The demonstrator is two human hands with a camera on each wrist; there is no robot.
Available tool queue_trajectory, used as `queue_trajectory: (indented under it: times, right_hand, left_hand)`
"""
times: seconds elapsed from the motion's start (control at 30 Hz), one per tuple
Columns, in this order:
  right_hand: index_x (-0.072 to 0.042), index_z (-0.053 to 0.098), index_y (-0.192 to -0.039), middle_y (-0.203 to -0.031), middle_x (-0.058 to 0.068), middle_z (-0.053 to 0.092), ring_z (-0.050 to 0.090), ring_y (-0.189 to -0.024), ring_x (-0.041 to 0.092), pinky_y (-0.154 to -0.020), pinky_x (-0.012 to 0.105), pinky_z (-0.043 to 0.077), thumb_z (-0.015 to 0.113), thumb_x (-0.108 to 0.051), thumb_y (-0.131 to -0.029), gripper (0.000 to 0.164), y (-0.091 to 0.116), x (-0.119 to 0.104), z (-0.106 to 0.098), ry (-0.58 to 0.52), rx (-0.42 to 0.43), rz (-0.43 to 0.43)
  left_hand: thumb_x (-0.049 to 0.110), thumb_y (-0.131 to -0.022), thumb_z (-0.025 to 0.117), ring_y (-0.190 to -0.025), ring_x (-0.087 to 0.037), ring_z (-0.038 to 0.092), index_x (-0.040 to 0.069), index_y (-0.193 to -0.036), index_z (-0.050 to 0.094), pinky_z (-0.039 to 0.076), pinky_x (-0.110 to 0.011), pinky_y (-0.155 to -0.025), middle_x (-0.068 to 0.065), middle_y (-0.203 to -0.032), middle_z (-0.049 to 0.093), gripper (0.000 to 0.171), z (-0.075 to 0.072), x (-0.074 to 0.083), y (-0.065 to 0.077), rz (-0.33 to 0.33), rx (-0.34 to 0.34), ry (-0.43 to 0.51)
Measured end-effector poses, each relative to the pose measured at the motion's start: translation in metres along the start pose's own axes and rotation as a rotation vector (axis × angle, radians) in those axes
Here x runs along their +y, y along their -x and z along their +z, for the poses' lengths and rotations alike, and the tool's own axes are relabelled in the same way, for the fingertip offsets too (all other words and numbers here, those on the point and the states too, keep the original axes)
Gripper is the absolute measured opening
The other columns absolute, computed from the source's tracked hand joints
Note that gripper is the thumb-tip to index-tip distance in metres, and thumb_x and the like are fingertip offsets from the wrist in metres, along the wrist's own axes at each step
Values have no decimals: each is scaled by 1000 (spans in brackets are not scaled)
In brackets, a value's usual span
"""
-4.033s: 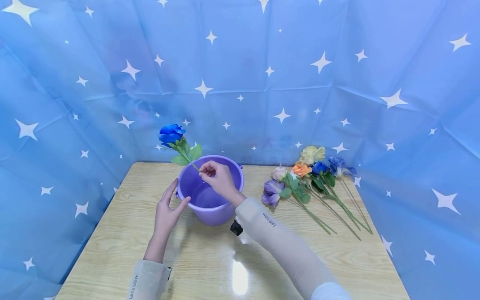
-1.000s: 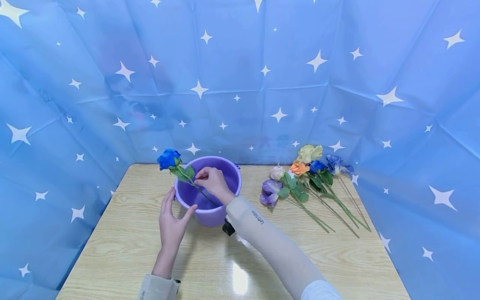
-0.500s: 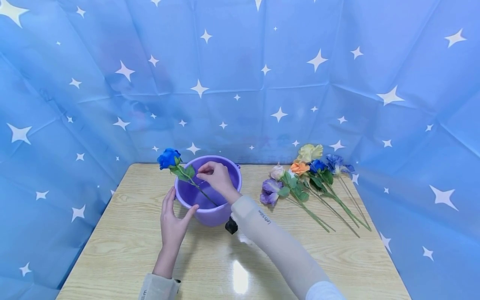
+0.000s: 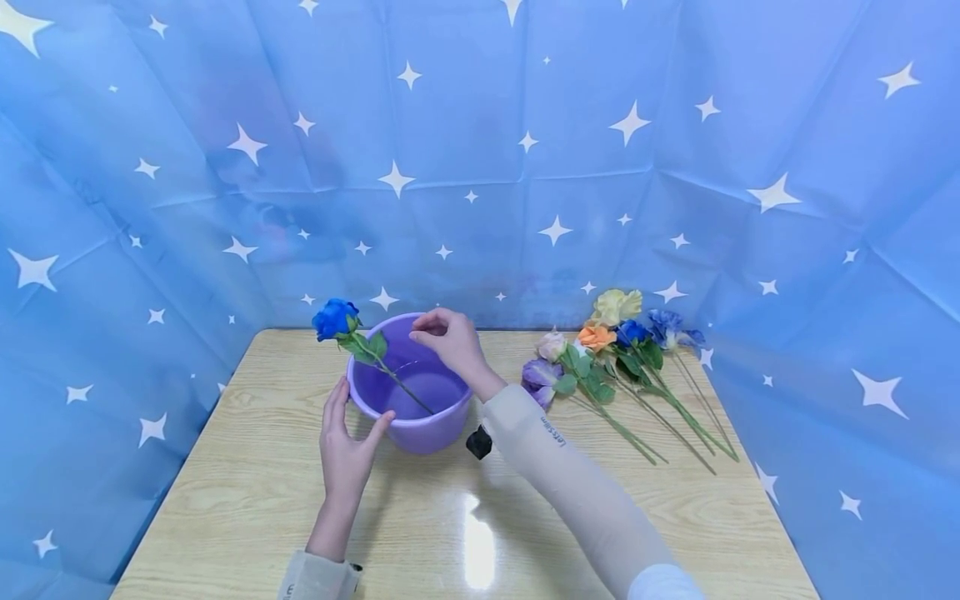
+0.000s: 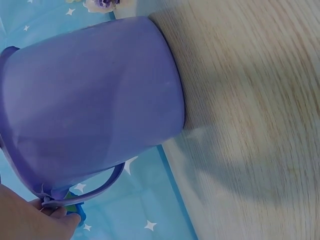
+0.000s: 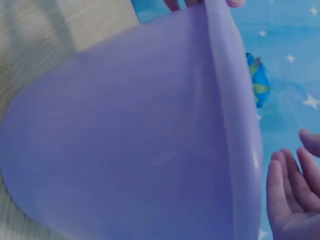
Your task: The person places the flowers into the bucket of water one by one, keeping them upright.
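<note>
A purple bucket [image 4: 427,435] stands upright at the table's back left. One blue rose [image 4: 335,320] leans in it, its stem inside and its bloom hanging past the left rim. My left hand [image 4: 347,446] holds the bucket at its left rim, thumb toward the front; in the left wrist view its fingertips [image 5: 70,220] are by the handle joint. Over the bucket's right rim hovers my right hand [image 4: 456,346], fingers loosely bent with nothing between them. The right wrist view shows that hand [image 6: 295,192] apart from the rim.
On the table's right lie several artificial flowers: a purple one [image 4: 542,380], a pale pink rose [image 4: 551,345], an orange one [image 4: 596,337], a yellow one [image 4: 618,307] and blue ones [image 4: 666,328]. Blue starry cloth [image 4: 480,117] surrounds the wooden table [image 4: 240,467].
The blue rose was lowered into the bucket and tipped against its left rim. My right hand let go of its stem and moved up and right. The left hand stayed at the rim.
</note>
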State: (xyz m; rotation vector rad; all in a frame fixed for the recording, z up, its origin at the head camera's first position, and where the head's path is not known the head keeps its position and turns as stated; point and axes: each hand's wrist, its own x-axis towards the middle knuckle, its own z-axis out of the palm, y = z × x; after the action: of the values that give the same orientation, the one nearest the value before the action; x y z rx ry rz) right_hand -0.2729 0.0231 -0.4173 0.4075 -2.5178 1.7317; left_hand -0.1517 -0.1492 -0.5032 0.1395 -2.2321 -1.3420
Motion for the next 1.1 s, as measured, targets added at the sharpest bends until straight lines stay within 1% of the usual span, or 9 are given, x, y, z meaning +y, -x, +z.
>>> queue_trajectory:
  times: [0.17,0.37,0.6,0.73,0.87,0.97,1.1]
  right_hand:
    - [-5,74,-104,-105,13,76,73,-94,24,-84,25,62,77,-12,-86,19,-1,1,-12,-42,27,-5]
    - [-4,73,-104,-105,14,76,72,-95,26,-86,28,62,76,-12,-87,19,-2,6,-27,-45,56,17]
    - [-3,73,-105,-105,16,75,71,-96,27,-90,31,61,76,-13,-88,21,-3,18,-44,-52,84,35]
    - [-2,72,-106,-106,16,74,71,-97,27,-90,31,61,75,-13,-88,21,-1,25,-53,-52,98,47]
    - [-2,72,-107,-107,17,74,71,-98,27,-90,32,61,75,-11,-88,21,1,32,-62,-45,113,51]
    - [-2,72,-108,-108,16,74,70,-99,27,-92,32,60,75,-14,-89,23,2,38,-70,-36,122,56]
    - [-3,71,-110,-111,16,73,69,-103,27,-94,35,59,74,-17,-90,25,5,43,-81,-51,127,77]
  left_hand:
    - [24,-77,86,-145,-36,38,1,-149,42,33,-56,-122,-15,-156,41,88,1,0,1,-13,0,28]
    - [22,-78,86,-146,-36,36,0,-150,41,32,-56,-122,-16,-157,39,88,2,1,1,-25,-8,31]
    - [22,-78,86,-147,-36,36,0,-149,42,31,-56,-122,-14,-158,39,87,2,2,1,-28,-8,21]
    - [25,-78,86,-146,-35,36,0,-149,42,32,-56,-122,-15,-157,40,87,2,1,2,-22,-4,28]
    - [24,-78,85,-146,-36,37,1,-149,42,32,-56,-122,-16,-157,40,86,1,1,2,-20,-2,34]
    - [24,-79,85,-146,-36,36,1,-149,42,32,-57,-122,-16,-157,40,86,1,1,2,-25,-3,31]
    - [27,-79,85,-147,-35,36,2,-150,42,32,-57,-122,-15,-157,39,87,1,1,2,-33,-5,30]
